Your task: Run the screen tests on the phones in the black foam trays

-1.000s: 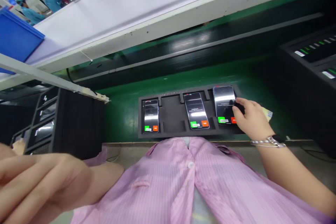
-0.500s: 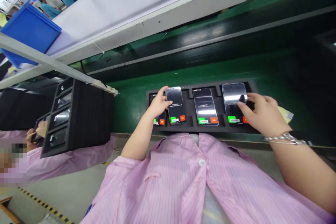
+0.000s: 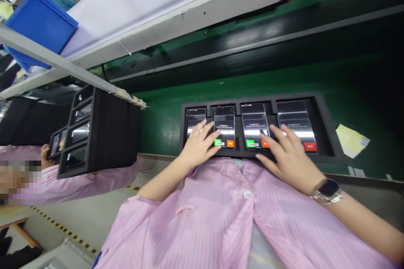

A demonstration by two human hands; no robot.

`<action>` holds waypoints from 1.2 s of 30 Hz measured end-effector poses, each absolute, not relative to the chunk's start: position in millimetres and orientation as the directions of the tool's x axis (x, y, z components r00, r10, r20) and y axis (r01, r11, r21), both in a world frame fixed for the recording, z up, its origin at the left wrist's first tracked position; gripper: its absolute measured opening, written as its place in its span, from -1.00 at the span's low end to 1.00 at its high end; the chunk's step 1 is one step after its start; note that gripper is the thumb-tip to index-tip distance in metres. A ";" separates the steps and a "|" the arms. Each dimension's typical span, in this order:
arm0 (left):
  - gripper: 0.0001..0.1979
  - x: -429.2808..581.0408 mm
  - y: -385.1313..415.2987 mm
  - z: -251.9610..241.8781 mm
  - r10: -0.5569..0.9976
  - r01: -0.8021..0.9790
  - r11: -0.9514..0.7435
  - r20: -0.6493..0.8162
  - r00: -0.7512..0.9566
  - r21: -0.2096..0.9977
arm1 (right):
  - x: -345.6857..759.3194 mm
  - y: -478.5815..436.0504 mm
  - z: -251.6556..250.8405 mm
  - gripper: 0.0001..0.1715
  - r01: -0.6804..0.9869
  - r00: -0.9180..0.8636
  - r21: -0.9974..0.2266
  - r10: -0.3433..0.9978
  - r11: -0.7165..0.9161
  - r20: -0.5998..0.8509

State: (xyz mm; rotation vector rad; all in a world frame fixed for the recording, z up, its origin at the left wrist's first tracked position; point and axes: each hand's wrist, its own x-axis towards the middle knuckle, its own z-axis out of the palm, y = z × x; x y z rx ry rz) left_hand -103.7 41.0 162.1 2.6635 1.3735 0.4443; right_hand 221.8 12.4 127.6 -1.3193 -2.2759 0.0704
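Several smartphones lie screen up in a row of slots in a black foam tray [image 3: 328, 128], their dark screens showing green and red buttons. My left hand [image 3: 199, 145] is spread over the lower parts of the leftmost phone [image 3: 196, 115] and the second phone [image 3: 224, 124]. Over the gap between the third phone [image 3: 253, 115] and the rightmost phone [image 3: 295, 119] is my right hand [image 3: 287, 155], fingers apart, a watch on its wrist. Neither hand grips anything. Whether the fingertips touch the screens I cannot tell.
A yellow paper slip [image 3: 352, 139] lies on the green bench [image 3: 160, 126] right of the tray. To the left stands a stack of black trays [image 3: 116, 130] beside a co-worker's pink sleeve. A metal post [image 3: 78, 75] and a blue bin [image 3: 39, 25] are at upper left.
My left hand has let go of the second phone, which now lies in its slot. My right hand has left the rightmost phone's edge and moved left, fingers spread.
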 end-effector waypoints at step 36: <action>-0.33 -118.7 -3.4 106.8 0.823 0.853 -0.440 0.506 0.259 0.280 | 407.9 9.5 26.5 -0.18 0.595 0.676 -0.330 0.678 -0.733 -0.287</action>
